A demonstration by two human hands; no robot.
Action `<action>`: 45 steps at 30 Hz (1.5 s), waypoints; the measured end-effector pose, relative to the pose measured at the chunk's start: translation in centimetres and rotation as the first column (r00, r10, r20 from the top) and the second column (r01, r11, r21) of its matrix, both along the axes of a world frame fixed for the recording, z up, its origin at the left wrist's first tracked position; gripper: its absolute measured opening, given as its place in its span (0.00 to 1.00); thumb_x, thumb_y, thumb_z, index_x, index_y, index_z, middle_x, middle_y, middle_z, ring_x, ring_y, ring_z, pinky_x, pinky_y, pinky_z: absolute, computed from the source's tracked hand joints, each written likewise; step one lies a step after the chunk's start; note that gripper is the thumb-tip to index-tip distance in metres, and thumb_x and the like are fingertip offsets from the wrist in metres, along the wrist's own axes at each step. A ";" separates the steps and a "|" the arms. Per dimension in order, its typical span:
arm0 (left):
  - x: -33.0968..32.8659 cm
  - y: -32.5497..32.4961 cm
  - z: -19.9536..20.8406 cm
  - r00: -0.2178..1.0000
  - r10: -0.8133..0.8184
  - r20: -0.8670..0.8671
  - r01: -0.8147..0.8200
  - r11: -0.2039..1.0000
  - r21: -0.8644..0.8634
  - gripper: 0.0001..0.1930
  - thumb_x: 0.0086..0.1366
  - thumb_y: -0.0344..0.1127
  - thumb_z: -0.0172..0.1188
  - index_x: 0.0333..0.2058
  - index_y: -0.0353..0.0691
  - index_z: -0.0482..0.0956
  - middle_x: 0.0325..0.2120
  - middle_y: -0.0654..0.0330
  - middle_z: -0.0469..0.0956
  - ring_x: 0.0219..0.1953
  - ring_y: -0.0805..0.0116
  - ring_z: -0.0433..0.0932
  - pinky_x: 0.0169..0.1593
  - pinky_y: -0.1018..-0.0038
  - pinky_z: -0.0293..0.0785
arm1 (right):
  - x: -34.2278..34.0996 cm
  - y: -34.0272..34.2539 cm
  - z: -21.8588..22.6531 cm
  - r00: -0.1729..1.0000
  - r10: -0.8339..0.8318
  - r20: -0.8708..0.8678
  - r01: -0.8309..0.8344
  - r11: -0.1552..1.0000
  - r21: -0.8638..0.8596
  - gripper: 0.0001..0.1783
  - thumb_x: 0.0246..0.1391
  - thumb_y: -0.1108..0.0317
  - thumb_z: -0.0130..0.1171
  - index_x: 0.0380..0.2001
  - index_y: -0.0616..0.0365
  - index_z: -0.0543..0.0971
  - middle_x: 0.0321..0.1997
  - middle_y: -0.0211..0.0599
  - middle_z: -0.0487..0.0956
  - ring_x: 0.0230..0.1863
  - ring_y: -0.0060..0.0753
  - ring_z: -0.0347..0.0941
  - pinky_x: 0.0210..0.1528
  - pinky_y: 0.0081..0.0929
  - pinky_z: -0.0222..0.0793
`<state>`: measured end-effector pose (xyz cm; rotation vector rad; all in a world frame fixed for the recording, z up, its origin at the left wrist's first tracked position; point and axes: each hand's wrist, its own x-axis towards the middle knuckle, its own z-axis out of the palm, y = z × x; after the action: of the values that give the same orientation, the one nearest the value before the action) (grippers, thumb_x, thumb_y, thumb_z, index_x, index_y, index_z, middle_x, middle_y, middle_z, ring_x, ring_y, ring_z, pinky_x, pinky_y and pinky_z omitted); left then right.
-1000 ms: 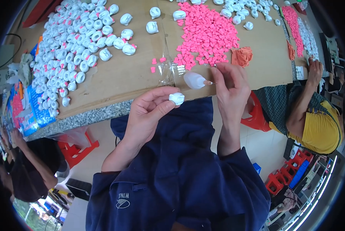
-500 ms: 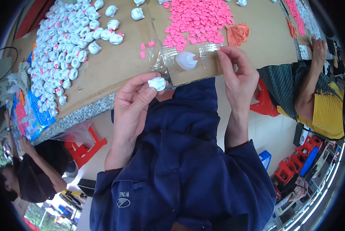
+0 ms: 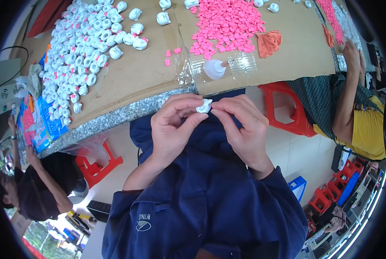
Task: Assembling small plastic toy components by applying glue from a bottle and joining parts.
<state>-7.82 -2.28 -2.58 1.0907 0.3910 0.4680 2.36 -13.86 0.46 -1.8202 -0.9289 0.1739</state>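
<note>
My left hand [image 3: 175, 123] pinches a small white rounded piece [image 3: 204, 106] with pointed corners between thumb and fingers, above my lap. My right hand [image 3: 244, 127] meets it from the right, thumb and forefinger pressed together at the piece's edge. The small pink part those fingertips carried half a second ago is now almost wholly hidden. Beyond my hands, a white squeeze bottle [image 3: 213, 69] with a brownish tip lies on the taped cardboard. Past it spreads a heap of small pink parts [image 3: 227, 26], and a few loose pink parts [image 3: 168, 53] lie to its left.
Many white pieces [image 3: 83, 56], several with pink bits, cover the left of the cardboard-topped table [image 3: 137, 73]. An orange cloth [image 3: 269, 44] lies right of the pink heap. A red stool [image 3: 288, 110] and a person in yellow [image 3: 367, 129] are at right; another person [image 3: 42, 185] sits at left.
My right hand has come down and left from the table edge to the white piece. My left hand has carried that piece right and toward me, turning it.
</note>
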 end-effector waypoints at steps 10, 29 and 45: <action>-0.5 1.1 -0.6 0.975 -0.223 -0.018 0.222 0.973 -0.071 0.10 0.52 0.17 0.58 0.36 0.30 0.76 0.39 0.50 0.73 0.41 0.66 0.75 0.46 0.74 0.74 | 0.6 -1.0 0.1 0.866 -0.011 -0.500 0.001 1.000 -0.021 0.09 0.37 0.79 0.65 0.27 0.64 0.78 0.24 0.32 0.76 0.26 0.19 0.70 0.27 0.17 0.63; -0.7 -1.3 -1.2 0.944 -0.320 -0.079 0.285 0.913 -0.293 0.12 0.54 0.19 0.57 0.39 0.31 0.74 0.40 0.52 0.74 0.40 0.70 0.76 0.46 0.77 0.73 | -0.9 -4.3 -2.8 0.867 0.030 -0.498 0.037 0.992 0.124 0.07 0.41 0.76 0.63 0.29 0.62 0.80 0.27 0.33 0.78 0.28 0.21 0.70 0.30 0.17 0.65; -3.5 -3.1 -3.6 0.943 -0.240 -0.230 0.174 0.946 -0.273 0.11 0.56 0.17 0.54 0.38 0.33 0.73 0.43 0.50 0.73 0.45 0.68 0.73 0.51 0.74 0.68 | -5.1 -4.3 -7.5 0.956 -0.166 -0.241 0.217 0.955 0.203 0.04 0.42 0.76 0.61 0.25 0.61 0.76 0.25 0.35 0.75 0.28 0.34 0.70 0.31 0.24 0.66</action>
<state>-11.29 -5.43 -6.23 0.9362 0.5445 0.0805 -2.74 -18.19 -7.03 -1.6281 -0.5847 0.1376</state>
